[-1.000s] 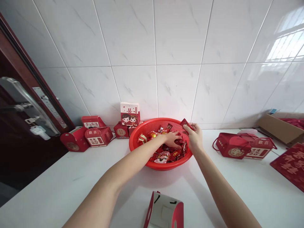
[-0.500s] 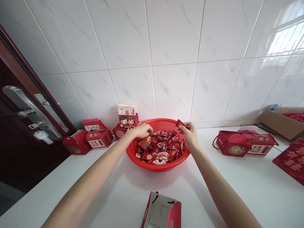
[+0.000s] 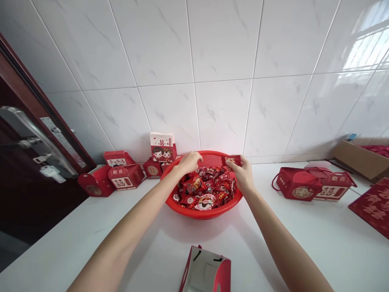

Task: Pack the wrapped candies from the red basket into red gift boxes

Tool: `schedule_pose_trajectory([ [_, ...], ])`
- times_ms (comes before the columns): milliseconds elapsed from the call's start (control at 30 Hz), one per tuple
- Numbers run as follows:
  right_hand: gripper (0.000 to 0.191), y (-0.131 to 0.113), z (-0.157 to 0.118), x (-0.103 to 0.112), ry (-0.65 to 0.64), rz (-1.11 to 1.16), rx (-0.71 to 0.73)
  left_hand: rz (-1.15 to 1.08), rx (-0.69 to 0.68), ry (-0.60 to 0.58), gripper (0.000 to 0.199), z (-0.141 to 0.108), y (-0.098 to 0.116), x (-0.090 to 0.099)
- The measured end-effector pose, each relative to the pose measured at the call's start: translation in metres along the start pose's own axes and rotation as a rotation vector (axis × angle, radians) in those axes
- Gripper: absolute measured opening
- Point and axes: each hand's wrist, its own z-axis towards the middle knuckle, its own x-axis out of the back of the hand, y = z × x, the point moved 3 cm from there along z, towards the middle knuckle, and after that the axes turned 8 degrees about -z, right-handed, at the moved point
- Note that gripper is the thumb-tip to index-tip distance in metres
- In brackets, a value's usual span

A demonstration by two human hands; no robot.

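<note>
A round red plastic basket (image 3: 203, 214) stands by the tiled wall, heaped with red-wrapped candies (image 3: 209, 188). At its right rim my right hand (image 3: 243, 172) pinches a small red packet (image 3: 233, 160). My left hand (image 3: 191, 161) hovers over the left part of the candies, fingers bent and apart, with nothing seen in them; its palm side is hidden. Nearer to me lies an open red box (image 3: 206, 269) with a pale inside, cut off by the bottom edge.
Red gift boxes (image 3: 126, 177) stand at the left, with a printed box (image 3: 163, 148) behind the basket. More boxes (image 3: 299, 184), a red sign (image 3: 372, 207) and a cardboard carton (image 3: 354, 158) are at the right. A door handle (image 3: 33, 138) is far left.
My left hand has risen slightly and shifted right, its fingers opening. The packet in my right hand has turned so its printed face shows more.
</note>
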Motion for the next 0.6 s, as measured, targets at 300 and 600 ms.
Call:
schedule_pose_trajectory([
  [300,0.022,-0.006,-0.002,-0.002,-0.025,-0.012,-0.039,-0.182,0.094,-0.206,0.008,0.026,0.006,-0.034],
  [600,0.022,0.005,0.003,-0.005,-0.03,0.031,-0.111,-0.362,-0.014,-0.157,0.025,0.021,-0.015,-0.03],
])
